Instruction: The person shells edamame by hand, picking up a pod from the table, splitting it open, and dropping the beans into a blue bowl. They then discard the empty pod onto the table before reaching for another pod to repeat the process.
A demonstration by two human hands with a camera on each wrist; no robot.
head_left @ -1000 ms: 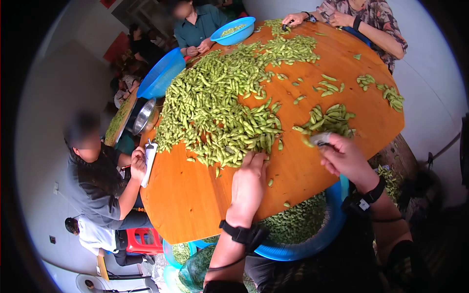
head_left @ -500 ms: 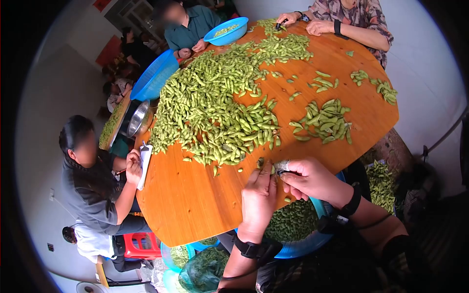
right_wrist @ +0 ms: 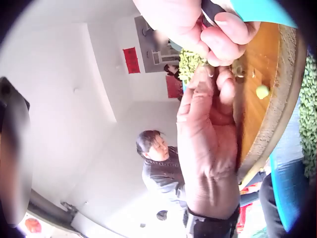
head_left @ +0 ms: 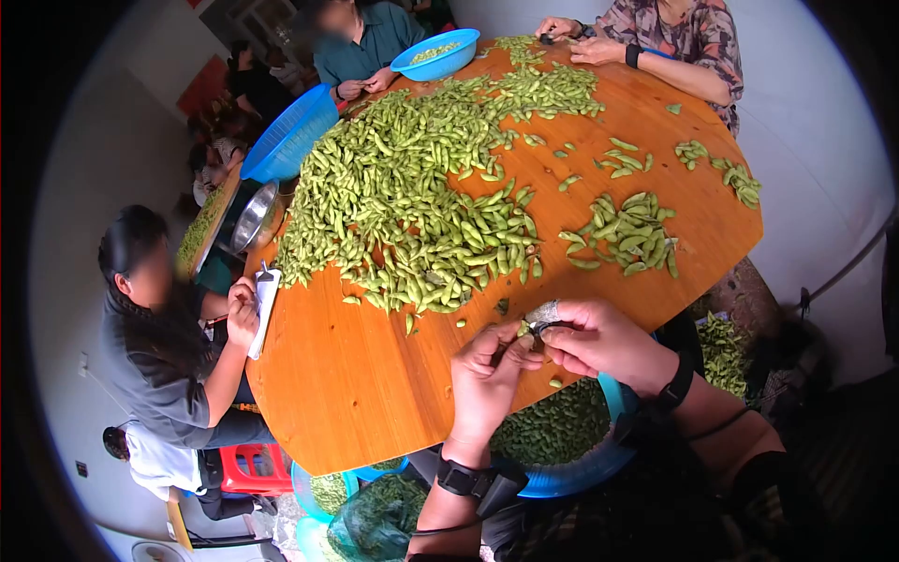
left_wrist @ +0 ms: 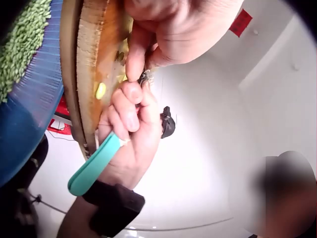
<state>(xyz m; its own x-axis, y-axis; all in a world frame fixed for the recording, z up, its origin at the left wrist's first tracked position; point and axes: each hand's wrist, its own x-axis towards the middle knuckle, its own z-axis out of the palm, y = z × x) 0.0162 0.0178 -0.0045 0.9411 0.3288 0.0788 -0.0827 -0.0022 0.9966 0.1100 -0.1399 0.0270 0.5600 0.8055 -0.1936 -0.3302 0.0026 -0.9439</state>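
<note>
Small green bean pod [head_left: 524, 330], mostly hidden, sat where the fingertips met, above the near edge of the orange-brown wooden table [head_left: 356, 393]. Left hand [head_left: 489, 370] pinched it; right hand [head_left: 604, 339] was right up against the left, fingers curled round a flat turquoise handle [left_wrist: 96, 166]. Working end covered, couldn't tell if sharp. If it was, a slip off the pod could have nicked the left thumb, as both hands met at one spot. Too hard a squeeze could have shot a bean away. Loose pale-green round bean [head_left: 555, 382] lay near the edge; a brush of the wrist could have knocked it off.

Containers: round blue plastic basin [head_left: 582, 479] below the edge, full of loose green beans [head_left: 552, 426]; a bit of shell dropped there would likely have mixed in. Further out, turquoise plastic tub [head_left: 302, 489] on the floor with pale green contents, shallow blue plastic bowl [head_left: 448, 67] across the table, some green stuff inside, big blue plastic basin [head_left: 292, 139] tilted, contents not visible, and shiny round metal bowl [head_left: 255, 217], contents unclear
</note>
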